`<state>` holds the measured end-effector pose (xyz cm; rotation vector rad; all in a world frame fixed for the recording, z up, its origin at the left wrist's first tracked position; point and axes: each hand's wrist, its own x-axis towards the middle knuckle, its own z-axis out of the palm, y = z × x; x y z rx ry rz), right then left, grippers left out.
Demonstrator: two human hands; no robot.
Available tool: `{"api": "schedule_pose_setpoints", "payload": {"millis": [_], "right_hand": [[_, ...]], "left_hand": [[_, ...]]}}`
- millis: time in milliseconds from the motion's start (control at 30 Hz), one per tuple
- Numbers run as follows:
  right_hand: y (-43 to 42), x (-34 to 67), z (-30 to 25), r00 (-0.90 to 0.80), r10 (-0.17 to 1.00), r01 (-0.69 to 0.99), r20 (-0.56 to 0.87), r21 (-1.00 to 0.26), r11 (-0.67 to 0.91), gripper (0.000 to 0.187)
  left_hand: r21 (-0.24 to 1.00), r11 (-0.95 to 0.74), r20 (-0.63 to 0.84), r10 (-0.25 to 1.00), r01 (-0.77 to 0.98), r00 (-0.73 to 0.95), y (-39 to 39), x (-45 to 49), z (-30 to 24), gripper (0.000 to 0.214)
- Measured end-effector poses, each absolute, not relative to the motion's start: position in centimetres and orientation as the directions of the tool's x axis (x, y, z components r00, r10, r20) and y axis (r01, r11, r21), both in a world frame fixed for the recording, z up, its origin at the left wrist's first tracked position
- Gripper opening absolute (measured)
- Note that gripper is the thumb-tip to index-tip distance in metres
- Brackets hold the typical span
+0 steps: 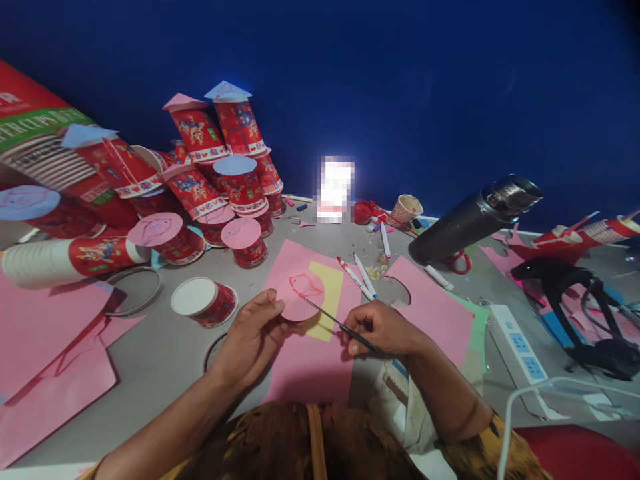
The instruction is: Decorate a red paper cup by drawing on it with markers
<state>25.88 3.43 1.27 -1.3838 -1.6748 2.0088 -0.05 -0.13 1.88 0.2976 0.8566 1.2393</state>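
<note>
My left hand (pixel 253 333) pinches a pink paper disc (pixel 299 297) with a red line drawn on it, holding it just above the table. My right hand (pixel 383 328) is closed around the handle of thin black scissors (pixel 334 321), whose blades point up-left and meet the disc's lower right edge. Under both hands lies a pink paper sheet (pixel 310 367) with a yellow sheet (pixel 330 293) on top of it.
Red paper cups (pixel 240 180), several capped with pink or blue discs, are stacked at the back left. One cup (pixel 205 301) lies by my left hand. Markers (pixel 357 273), a black flask (pixel 473 220), a glue gun (pixel 575 293), a power strip (pixel 515 343) and more pink sheets (pixel 50 347) surround them.
</note>
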Motion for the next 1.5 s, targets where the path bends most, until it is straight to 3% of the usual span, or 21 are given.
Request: {"api": "schedule_pose_setpoints", "payload": {"millis": [400, 1100, 1500], "right_hand": [[3.5, 26.0, 1.5, -0.538, 0.655, 0.445, -0.531, -0.839, -0.314, 0.05], [3.2, 25.7, 1.6, -0.523, 0.666, 0.452, -0.532, -0.836, -0.313, 0.04], [3.0, 25.2, 2.3, -0.52, 0.682, 0.514, -0.514, -0.826, -0.23, 0.039]], "left_hand": [[0.632, 0.341, -0.401, 0.912, -0.696, 0.082, -0.1, -0.1, 1.7, 0.021], [0.646, 0.379, -0.39, 0.91, -0.662, 0.14, -0.1, -0.1, 1.7, 0.018], [0.707, 0.426, -0.376, 0.902, -0.565, 0.21, -0.3, -0.2, 1.4, 0.03]]}}
